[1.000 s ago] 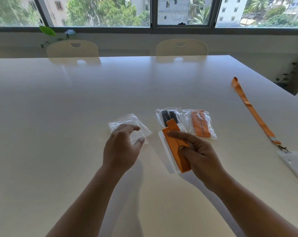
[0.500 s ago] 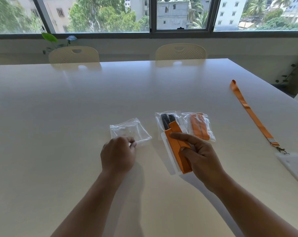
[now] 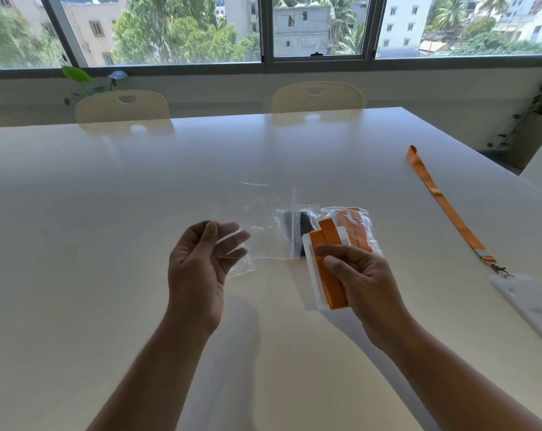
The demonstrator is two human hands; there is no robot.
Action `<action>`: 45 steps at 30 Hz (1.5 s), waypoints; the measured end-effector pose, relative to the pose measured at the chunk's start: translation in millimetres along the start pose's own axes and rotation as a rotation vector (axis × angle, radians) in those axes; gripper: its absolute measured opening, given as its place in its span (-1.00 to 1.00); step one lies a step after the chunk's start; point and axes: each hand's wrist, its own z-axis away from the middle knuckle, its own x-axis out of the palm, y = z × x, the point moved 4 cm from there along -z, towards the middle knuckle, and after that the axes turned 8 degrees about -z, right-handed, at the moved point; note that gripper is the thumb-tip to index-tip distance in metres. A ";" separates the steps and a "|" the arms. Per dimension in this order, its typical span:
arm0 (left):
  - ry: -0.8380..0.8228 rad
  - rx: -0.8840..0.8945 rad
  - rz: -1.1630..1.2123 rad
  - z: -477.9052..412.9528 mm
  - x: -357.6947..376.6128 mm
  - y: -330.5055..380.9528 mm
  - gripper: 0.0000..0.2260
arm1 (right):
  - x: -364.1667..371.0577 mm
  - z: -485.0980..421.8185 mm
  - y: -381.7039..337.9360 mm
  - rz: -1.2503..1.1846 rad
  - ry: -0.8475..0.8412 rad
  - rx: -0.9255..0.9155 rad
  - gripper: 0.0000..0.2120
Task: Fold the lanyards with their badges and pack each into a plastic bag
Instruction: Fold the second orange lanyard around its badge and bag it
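Left hand [image 3: 198, 269] pinches the empty plastic bag [image 3: 263, 231], zip edge facing the folded orange lanyard [image 3: 333, 290] gripped by right hand [image 3: 366, 284].

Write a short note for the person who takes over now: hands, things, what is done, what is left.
Left hand pinches an empty clear plastic bag.
Right hand grips the folded orange lanyard with its badge.
On the table: packed bag with black lanyard, beside it packed bag with orange lanyard.
Done: two packed, a third folded.
Left: bag the folded one, then fold and pack the unfolded orange lanyard with badge holder at the right.
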 end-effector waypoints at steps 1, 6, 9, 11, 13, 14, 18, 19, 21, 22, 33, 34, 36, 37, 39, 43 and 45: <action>-0.026 -0.055 0.073 1.8 2.5 -1.8 -0.81 | -0.4 -0.3 0.9 -0.022 -0.004 0.014 -0.85; -0.094 -0.175 0.138 10.8 12.9 -14.0 -0.83 | 3.5 0.3 -1.6 -0.239 -0.073 0.098 -0.69; -0.099 -0.188 0.083 13.1 16.3 -20.6 -0.85 | 2.3 -0.2 -2.2 -0.310 -0.076 0.109 -0.68; -0.097 -0.196 0.041 13.7 16.9 -23.9 -0.86 | 1.9 0.3 -4.7 -0.316 -0.072 0.092 -0.71; -0.072 -0.181 -0.066 13.4 15.1 -28.3 -0.89 | 1.5 1.3 -7.4 -0.308 -0.060 0.080 -0.76; -0.032 -0.138 -0.173 13.0 12.5 -29.7 -0.90 | 1.5 1.8 -8.3 -0.304 -0.057 0.076 -0.77; 0.198 0.316 -0.671 16.6 4.3 -16.7 -0.89 | 0.0 1.5 -8.1 -0.288 -0.032 0.075 -0.88; 0.186 0.432 -0.735 20.4 7.6 -11.5 -0.88 | 0.0 1.7 -8.4 -0.289 -0.031 0.073 -0.89; 0.080 0.558 -0.782 29.2 17.9 -6.2 -0.88 | 0.8 2.5 -8.7 -0.287 -0.037 0.066 -0.88; 0.012 0.570 -0.784 33.1 23.0 -6.6 -0.88 | 1.6 3.3 -8.8 -0.289 -0.043 0.066 -0.87; -0.288 0.353 -0.666 41.9 36.8 -22.7 -0.91 | 10.2 11.2 -13.3 0.122 -0.040 -0.174 -0.77; -0.287 0.356 -0.675 42.3 37.5 -21.3 -0.91 | 10.6 11.5 -14.8 0.152 -0.051 -0.208 -0.77; -0.273 0.369 -0.696 42.7 37.8 -18.7 -0.89 | 12.2 12.7 -17.3 0.181 -0.090 -0.257 -0.77; -0.265 0.374 -0.702 42.5 37.3 -18.3 -0.88 | 13.1 13.3 -18.0 0.187 -0.110 -0.271 -0.77; -0.244 0.374 -0.717 41.9 36.0 -18.8 -0.90 | 15.0 14.6 -18.7 0.201 -0.145 -0.293 -0.81; -0.208 0.372 -0.757 42.4 35.4 -22.4 -0.94 | 17.6 16.7 -15.7 0.257 -0.161 -0.344 -0.89; -0.214 0.387 -0.779 43.4 36.1 -24.5 -0.91 | 17.6 17.4 -14.8 0.292 -0.127 -0.352 -0.79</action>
